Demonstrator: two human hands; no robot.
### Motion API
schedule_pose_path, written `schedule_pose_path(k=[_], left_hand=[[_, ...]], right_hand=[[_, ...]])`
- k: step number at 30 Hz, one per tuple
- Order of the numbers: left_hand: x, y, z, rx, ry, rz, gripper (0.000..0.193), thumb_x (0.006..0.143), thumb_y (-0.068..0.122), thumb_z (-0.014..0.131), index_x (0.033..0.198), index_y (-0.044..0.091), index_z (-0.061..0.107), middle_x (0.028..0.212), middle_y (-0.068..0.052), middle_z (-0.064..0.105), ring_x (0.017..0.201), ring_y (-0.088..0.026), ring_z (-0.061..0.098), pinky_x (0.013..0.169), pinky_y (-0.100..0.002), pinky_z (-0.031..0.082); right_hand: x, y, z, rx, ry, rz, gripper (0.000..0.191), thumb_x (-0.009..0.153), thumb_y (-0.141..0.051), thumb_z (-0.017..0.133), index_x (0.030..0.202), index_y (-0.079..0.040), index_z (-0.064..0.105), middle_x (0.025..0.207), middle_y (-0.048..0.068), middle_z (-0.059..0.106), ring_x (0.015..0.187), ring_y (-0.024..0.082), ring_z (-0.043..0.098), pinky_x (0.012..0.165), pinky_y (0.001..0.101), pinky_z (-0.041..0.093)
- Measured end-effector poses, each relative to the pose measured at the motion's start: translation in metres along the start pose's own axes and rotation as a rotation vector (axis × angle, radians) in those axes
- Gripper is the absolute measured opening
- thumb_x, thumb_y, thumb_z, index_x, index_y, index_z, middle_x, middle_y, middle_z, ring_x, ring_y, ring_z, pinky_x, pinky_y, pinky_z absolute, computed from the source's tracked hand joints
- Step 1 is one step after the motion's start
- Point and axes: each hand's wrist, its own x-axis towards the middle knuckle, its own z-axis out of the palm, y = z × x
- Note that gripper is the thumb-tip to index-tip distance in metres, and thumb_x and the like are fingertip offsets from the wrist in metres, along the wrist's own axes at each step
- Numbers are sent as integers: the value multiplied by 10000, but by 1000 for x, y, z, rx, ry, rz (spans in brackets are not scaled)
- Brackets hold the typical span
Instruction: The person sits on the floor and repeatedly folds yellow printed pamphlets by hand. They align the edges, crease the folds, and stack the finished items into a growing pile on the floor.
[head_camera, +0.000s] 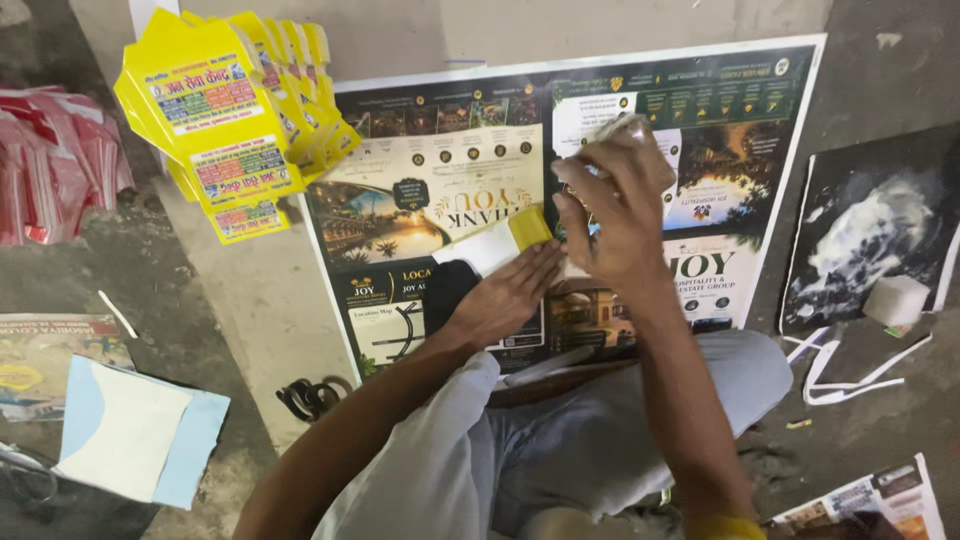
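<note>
My left hand (505, 298) lies flat on a small white and yellow paper piece (495, 243), pressing it onto a large dark printed poster (420, 180) spread on the floor. My right hand (618, 210) is raised just right of it, fingers closed around a small pale object (615, 128) that I cannot identify. A black patch (447, 290) lies on the poster beside my left wrist.
A fanned stack of folded yellow printed packets (225, 120) lies at the upper left. Red packets (55, 165) sit at the far left. A white and light blue paper (135, 435), black scissors (308, 398), a white block (895, 300) on a dark sheet and white paper strips (835, 365) surround me.
</note>
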Motion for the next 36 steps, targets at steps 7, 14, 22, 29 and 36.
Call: schedule_pose_path(k=[7,14,22,29,36], left_hand=[[1,2,3,-248,-235,-105,490,1006,147,455,1450,-50,517,1530,-210,486,1495,-314,399,1287,-404,219],[1,4,2,85,-63,-4,622,997,171,430,1571,-45,326,1660,-168,309,1554,-256,263,1287,-404,182],[-3,9,8,186,-63,18,605,999,201,445,1557,-20,366,1654,-150,336,1538,-262,294,1282,-387,187],[-1,15,19,-101,-142,-55,565,987,169,456,1523,-8,433,1602,-167,405,1497,-273,357,1266,-390,199],[9,-33,-3,-196,-70,-220,908,975,660,414,1610,32,251,1701,-119,210,1574,-251,144,1286,-427,83]], right_hand=[[37,4,115,163,45,-46,335,939,-260,699,1144,-62,523,1093,134,454,1083,301,432,973,519,380],[-8,61,46,-647,107,197,523,1049,-448,748,1412,-99,605,1066,148,483,1005,289,475,925,473,448],[-14,46,22,3,116,-27,437,1063,-352,742,1397,-111,596,964,98,541,872,248,542,739,383,454],[-14,30,69,-291,-320,-115,216,1061,-368,732,1223,-231,688,965,84,655,816,218,565,720,367,429],[-49,58,38,-694,-35,57,469,1057,-450,726,1401,-143,637,861,103,520,814,267,491,729,442,428]])
